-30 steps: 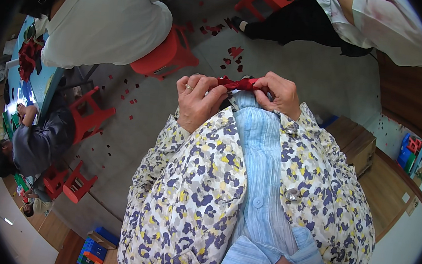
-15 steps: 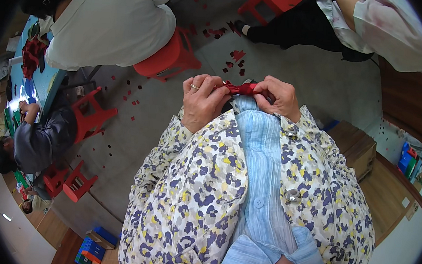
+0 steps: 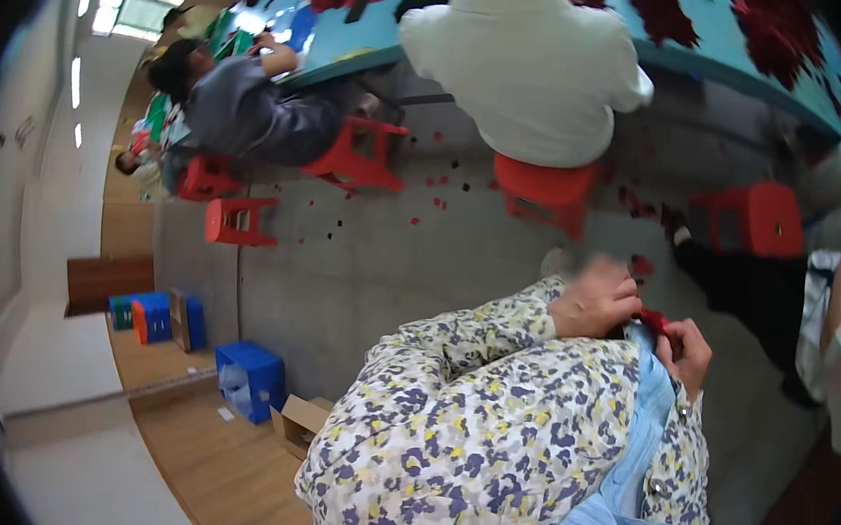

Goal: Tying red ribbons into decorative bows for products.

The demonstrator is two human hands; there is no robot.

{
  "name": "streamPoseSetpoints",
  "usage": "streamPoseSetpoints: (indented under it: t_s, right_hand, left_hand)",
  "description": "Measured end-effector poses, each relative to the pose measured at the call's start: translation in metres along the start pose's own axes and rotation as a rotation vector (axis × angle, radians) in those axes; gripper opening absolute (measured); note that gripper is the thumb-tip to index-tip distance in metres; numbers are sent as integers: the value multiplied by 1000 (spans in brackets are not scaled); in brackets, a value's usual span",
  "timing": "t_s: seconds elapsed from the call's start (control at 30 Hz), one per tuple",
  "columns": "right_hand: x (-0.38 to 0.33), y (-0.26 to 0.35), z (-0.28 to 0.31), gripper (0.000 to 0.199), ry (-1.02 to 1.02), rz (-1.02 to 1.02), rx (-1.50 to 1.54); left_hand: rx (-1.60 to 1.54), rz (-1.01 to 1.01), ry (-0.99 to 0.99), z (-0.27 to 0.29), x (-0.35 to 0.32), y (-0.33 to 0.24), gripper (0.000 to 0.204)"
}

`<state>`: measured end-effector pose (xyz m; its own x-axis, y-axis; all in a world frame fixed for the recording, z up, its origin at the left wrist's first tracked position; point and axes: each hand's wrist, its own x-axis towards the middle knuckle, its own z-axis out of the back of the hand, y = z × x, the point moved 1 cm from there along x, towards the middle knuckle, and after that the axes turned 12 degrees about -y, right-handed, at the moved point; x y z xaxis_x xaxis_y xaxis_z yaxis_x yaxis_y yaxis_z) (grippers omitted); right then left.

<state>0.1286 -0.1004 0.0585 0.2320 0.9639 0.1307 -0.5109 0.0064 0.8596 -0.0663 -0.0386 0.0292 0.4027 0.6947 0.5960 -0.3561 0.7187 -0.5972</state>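
Between my two hands is a small piece of red fabric point(image 3: 651, 321), gathered and held in front of my blue shirt. My left hand point(image 3: 598, 300) is closed with its fingertips at the left end of the fabric; a blurred patch covers part of this hand. At the fabric's right end, my right hand point(image 3: 685, 354) pinches it between thumb and fingers. Much of the red piece is hidden by the fingers, so its exact kind cannot be made out.
Ahead, a person in white sits on a red stool point(image 3: 545, 188) at a long blue table point(image 3: 736, 82) bearing dark red cloth piles point(image 3: 776, 34). Another red stool point(image 3: 759, 220) stands right, beside a standing person. Red scraps lie on the floor. Blue crates point(image 3: 250, 380) and an open cardboard box point(image 3: 305, 420) are left.
The view has swung to the left, bringing the table and crates further in. My hands now appear further right and lower, both still on the red fabric.
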Motion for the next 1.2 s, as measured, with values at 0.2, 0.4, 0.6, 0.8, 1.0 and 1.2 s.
streamPoseSetpoints:
  t_s: [0.2, 0.4, 0.6, 0.8, 1.0, 1.2]
  right_hand:
    - [15, 25, -7, 11, 82, 72, -27]
    - [16, 15, -6, 11, 71, 65, -52]
    - [13, 19, -9, 11, 93, 16, -35]
    - [11, 16, -5, 11, -21, 92, -17]
    - [5, -6, -4, 17, -88, 354, -283]
    - [-8, -7, 6, 20, -220, 455, -435]
  left_hand:
    - [-13, 22, -64, 18, -1, 3, 12]
    - [-29, -24, -85, 13, 6, 10, 8]
    - [20, -39, -70, 12, -2, 9, 7]
    - [35, 7, -154, 4, 16, 2, 17]
    - [53, 83, 65, 3, 13, 3, 17]
    - [-5, -7, 109, -5, 15, -3, 13]
